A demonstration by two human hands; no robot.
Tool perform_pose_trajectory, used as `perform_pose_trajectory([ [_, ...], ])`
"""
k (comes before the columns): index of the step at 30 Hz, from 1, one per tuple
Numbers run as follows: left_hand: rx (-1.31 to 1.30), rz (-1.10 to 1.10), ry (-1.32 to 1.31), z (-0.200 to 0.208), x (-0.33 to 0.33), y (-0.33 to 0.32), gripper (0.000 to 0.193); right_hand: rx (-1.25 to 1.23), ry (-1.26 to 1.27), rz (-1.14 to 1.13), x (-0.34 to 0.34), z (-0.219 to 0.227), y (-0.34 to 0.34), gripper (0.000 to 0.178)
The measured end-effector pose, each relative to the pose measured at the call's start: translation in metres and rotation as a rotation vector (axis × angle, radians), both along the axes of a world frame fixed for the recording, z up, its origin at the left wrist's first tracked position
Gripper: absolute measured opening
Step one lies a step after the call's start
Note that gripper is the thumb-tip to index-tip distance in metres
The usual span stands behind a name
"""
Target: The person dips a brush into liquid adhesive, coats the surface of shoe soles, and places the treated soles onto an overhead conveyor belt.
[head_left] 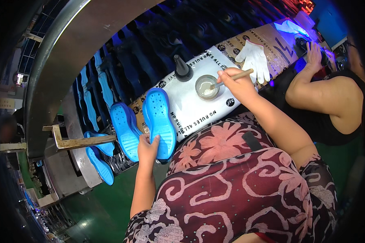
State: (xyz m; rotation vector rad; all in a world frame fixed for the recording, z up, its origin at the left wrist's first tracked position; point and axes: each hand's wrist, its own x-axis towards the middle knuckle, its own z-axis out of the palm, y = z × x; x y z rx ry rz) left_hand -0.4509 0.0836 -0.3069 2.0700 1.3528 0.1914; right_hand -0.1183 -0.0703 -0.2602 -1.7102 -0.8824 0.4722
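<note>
My left hand point(148, 149) pinches the near end of a bright blue shoe sole point(159, 117), with the thumb on its upper face. A second blue sole point(124, 127) lies close beside it on the left, touching or nearly touching my fingers. Both have small holes toward the far end and ridges toward the near end. My right hand point(236, 83) is closed round the wooden handle of a brush point(235, 77). The brush's tip reaches into a small clear jar point(207, 87) with whitish liquid. Just behind the jar stands a dark cone-shaped nozzle bottle point(182, 69).
Under the jar lies a white printed sheet point(190, 106). A white glove point(253, 60) rests on brown cardboard to the right. Another person point(326, 91) works there. A conveyor with blue straps point(103, 81) runs behind; more blue soles point(99, 165) and a metal frame point(61, 139) are left.
</note>
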Motion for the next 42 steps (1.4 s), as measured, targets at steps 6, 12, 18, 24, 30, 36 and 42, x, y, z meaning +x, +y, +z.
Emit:
perform_pose_trajectory([
  [6, -0.107, 0.262, -0.346, -0.028, 0.024, 0.021, 0.032, -0.053, -0.170, 0.024, 0.002, -0.014, 0.015, 0.028],
  [12, -0.554, 0.323, -0.502, -0.018, 0.017, 0.023, 0.030, -0.032, -0.493, 0.110, 0.003, -0.026, 0.026, 0.024],
  [18, -1.176, 0.468, -0.876, 0.019, 0.011, 0.007, 0.051, -0.058, -0.560, 0.076, 0.005, -0.018, 0.023, 0.024],
  [24, -0.904, 0.312, -0.990, 0.062, 0.038, -0.017, 0.055, -0.006, -0.599, 0.077, 0.003, -0.029, 0.023, 0.023],
  [30, -0.692, 0.145, -0.893, 0.080, 0.044, -0.030, 0.046, 0.025, -0.540, -0.049, 0.003, -0.008, 0.016, 0.027],
  [36, -0.392, 0.128, -0.907, 0.071, 0.062, -0.039, 0.045, 0.184, 0.129, -0.117, -0.007, 0.017, 0.002, 0.034],
  [42, -0.042, 0.030, -0.847, 0.082, 0.083, -0.042, 0.044, 0.302, 0.279, -0.048, -0.031, 0.061, -0.010, 0.035],
])
